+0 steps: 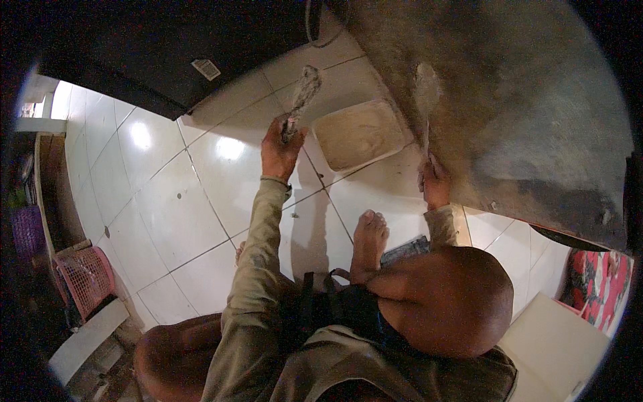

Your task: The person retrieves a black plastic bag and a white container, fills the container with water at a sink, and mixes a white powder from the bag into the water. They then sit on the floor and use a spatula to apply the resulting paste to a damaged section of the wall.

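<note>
My left hand (281, 149) is closed round the lower end of a long, narrow tool caked in grey-white paste (307, 88). The tool points up and away over the floor tiles, left of a shallow light tray (325, 155) spread with a beige, paste-like or powdery layer. On the tray's other side, my right hand (435, 182) grips the thin handle of a pale spatula-like tool (426, 90). Its broad, whitish end lies over the brown, stained panel (509, 100); whether it touches the surface I cannot tell. Paste hides the exact kind of both tools.
A dark cabinet-like block (147, 57) with a small label stands at the far left. White floor tiles (187, 214) surround my bare foot (370, 238). A pink basket (87, 278) sits at the left edge, a red patterned cloth (596, 285) and a pale box (552, 342) at lower right.
</note>
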The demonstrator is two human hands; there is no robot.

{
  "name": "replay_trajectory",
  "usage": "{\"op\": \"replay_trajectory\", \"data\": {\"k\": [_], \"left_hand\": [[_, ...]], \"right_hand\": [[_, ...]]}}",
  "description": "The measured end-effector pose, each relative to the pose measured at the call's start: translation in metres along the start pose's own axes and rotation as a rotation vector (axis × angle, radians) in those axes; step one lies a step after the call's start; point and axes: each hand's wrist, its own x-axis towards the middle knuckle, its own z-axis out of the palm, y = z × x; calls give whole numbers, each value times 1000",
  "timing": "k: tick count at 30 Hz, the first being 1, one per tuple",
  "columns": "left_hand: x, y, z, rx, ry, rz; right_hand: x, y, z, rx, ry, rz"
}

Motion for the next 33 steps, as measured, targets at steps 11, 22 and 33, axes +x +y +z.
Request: {"op": "replay_trajectory", "data": {"k": [11,22,33], "left_hand": [[-11,-50,46,147,26,148],[-16,-58,-1,-316,-85,-144],[-36,-75,14,-351,88,-7]], "right_hand": [[-34,-42,-6,52,-174,87],[-18,-104,-22,-462,-61,-666],[39,-189,54,-1421,-636,-922]]}}
